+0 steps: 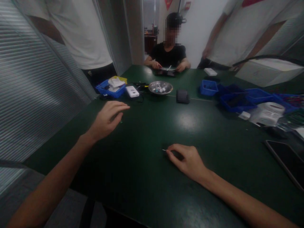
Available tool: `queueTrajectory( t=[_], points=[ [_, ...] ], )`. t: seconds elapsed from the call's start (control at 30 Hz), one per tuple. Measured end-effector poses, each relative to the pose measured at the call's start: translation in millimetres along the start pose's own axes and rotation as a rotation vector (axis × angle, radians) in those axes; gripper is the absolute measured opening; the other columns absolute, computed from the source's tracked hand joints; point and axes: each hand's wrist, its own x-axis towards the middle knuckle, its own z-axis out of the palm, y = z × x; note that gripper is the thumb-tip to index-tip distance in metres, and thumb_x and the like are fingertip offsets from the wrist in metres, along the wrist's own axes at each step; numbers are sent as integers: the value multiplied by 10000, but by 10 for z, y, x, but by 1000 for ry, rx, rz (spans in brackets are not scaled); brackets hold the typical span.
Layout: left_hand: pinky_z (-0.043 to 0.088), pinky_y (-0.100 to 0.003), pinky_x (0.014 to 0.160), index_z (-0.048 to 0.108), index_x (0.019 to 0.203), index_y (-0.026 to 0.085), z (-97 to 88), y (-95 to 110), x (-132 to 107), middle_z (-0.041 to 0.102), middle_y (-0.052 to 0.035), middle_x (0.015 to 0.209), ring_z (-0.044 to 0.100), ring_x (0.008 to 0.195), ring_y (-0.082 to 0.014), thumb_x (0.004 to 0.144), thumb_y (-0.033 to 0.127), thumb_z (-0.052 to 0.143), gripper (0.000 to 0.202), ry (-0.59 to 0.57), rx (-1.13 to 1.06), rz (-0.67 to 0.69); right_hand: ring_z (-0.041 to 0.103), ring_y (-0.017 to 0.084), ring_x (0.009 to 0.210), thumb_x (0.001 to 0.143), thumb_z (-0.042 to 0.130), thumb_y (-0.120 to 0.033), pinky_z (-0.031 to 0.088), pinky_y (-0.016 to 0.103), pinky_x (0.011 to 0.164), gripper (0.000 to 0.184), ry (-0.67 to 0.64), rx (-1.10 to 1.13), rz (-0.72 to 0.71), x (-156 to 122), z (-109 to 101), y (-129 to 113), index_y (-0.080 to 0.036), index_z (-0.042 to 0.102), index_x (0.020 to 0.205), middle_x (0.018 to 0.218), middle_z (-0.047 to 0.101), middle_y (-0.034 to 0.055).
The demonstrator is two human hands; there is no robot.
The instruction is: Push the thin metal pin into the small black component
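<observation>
My right hand (187,158) pinches a small thin pale piece (164,150) between thumb and fingertips, low over the green table (142,177). Only a short light tip of that piece sticks out to the left, too small to name. To the left and farther forward, my left hand (108,120) hovers with fingers stretched out and thumb apart, holding nothing. Beyond it on the table are a white power bank (132,91) and a blue tray (111,90) with white packets. A round metal dish (160,91) with small white pieces stands at the middle back.
A black square object (182,96) lies right of the dish. Blue bins (209,88), a white vented device (270,113) and a phone-like slab (286,160) line the right side. A seated person (168,53) works across the table; two others stand at the sides.
</observation>
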Motion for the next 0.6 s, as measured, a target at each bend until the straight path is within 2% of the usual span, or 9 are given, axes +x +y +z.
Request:
queueTrajectory(
  t=[0.13,0.2,0.27,0.33,0.47,0.53,0.6],
  points=[
    [354,-580,1147,585,1427,294,214,-593,-136,515,-84,1503,441,1398,-318,1011,404,575,430,-269,-8,-104,684,144,675,1023,547,-338,510,247,623,213,-24,8,2,8,-31,-6,-217,722,1015,899,746,27],
    [326,-588,1161,619,1396,310,267,-834,-213,487,-70,1535,416,1418,-324,995,450,596,425,-303,-25,-155,683,144,671,1026,545,-337,516,253,641,217,-21,11,-3,12,-40,-6,-215,724,1013,898,746,30],
    [299,-588,1176,661,1345,325,281,-970,-260,462,-50,1557,391,1436,-318,1003,466,578,379,-283,-36,-166,680,143,662,1024,548,-331,518,259,655,213,-17,10,-6,13,-44,-5,-214,724,1003,886,743,27],
    [274,-592,1185,705,1282,332,279,-1017,-274,448,-36,1569,369,1451,-313,1016,452,558,327,-263,-27,-130,675,142,652,1023,548,-327,512,260,645,210,-22,8,-9,12,-45,-5,-212,722,999,874,740,26],
    [243,-597,1191,775,1122,316,280,-986,-249,452,-24,1569,354,1461,-318,995,410,600,236,-285,-4,-47,673,140,644,1028,539,-333,508,259,637,219,-24,7,-10,9,-56,-17,-214,721,1006,883,742,26],
    [246,-598,1188,783,1056,291,276,-947,-234,467,-27,1560,358,1461,-321,984,400,615,212,-290,-17,-69,677,142,653,1029,538,-336,511,257,640,222,-22,8,-8,8,-66,-25,-215,722,1008,884,742,27],
    [285,-583,1178,771,1032,263,265,-908,-218,521,-45,1516,412,1430,-314,979,400,615,214,-245,-60,-143,677,142,658,1028,534,-333,511,251,632,224,-28,13,-7,6,-74,-30,-213,723,1011,882,743,30]
  ],
)
